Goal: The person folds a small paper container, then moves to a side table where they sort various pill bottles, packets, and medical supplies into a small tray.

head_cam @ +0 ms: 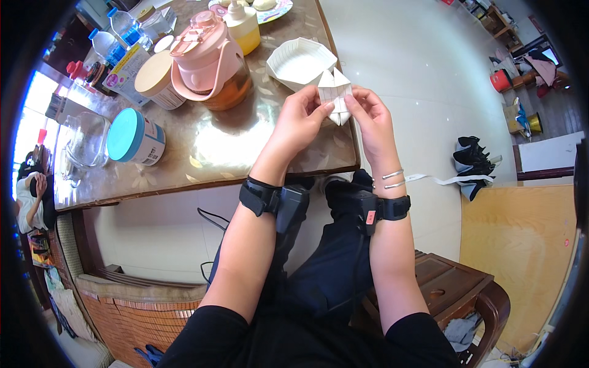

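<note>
A small folded piece of white lined paper [335, 92] is held up between both hands at the table's right corner. My left hand [304, 112] grips its left side with thumb and fingers. On the other side, my right hand [369, 110] pinches the right edge, thumb in front. The paper has pointed flaps at the top and a narrow folded tip below. Just behind it, an open folded box of white lined paper [301, 62] rests on the table [267, 138]. Parts of my fingers are hidden behind the paper.
On the table stand a pink-lidded jug [207, 64], a pump bottle with yellow liquid [243, 30], a turquoise-lidded tub [135, 136], a glass container [87, 140] and several bottles. A wooden stool [451, 280] is at the lower right. Another person [32, 198] sits at the far left.
</note>
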A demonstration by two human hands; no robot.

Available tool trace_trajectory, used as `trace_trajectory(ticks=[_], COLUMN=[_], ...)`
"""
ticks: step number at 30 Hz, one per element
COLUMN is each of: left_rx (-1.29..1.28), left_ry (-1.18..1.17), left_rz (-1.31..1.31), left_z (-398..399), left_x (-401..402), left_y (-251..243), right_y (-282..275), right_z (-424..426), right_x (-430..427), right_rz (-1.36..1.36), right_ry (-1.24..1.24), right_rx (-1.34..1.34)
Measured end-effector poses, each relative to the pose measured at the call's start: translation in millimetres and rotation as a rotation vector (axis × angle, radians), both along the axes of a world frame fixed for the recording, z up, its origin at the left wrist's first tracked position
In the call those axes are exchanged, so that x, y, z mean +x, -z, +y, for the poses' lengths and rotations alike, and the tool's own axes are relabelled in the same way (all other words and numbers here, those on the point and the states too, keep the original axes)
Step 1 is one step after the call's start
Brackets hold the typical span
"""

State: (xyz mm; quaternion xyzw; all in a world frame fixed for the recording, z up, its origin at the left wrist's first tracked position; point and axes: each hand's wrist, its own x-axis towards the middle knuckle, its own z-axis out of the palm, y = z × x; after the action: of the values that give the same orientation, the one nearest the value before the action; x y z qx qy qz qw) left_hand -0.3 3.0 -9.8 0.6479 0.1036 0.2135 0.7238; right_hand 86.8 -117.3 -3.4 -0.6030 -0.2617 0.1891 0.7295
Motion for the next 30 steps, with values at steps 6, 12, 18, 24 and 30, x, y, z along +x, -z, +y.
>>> trace_trajectory(ticks=[6, 12, 18, 24, 30], left_rx=[-0.059, -0.075, -0.102, 0.266, 0.264], left_ry=[-0.008, -0.184, -0.242, -0.395, -0.307], left_rz=[0.108, 0.015, 0.033, 0.036, 0.104], left_z=[1, -7, 0, -9, -5], left_x=[-2, 6, 8, 6, 4], left_y=[-5, 1, 8, 0, -5], right_y=[-13, -5, -11, -2, -1], right_z=[-5, 1, 7, 10, 9], right_x=[-4, -8, -20, -18, -12], right_rz=[0.174, -0.221, 0.043, 0.143, 0.148], right_ry=[-0.121, -0.008, -0.171, -0.092, -0.055], right_rx=[0.099, -0.006, 0.078, 0.078, 0.033])
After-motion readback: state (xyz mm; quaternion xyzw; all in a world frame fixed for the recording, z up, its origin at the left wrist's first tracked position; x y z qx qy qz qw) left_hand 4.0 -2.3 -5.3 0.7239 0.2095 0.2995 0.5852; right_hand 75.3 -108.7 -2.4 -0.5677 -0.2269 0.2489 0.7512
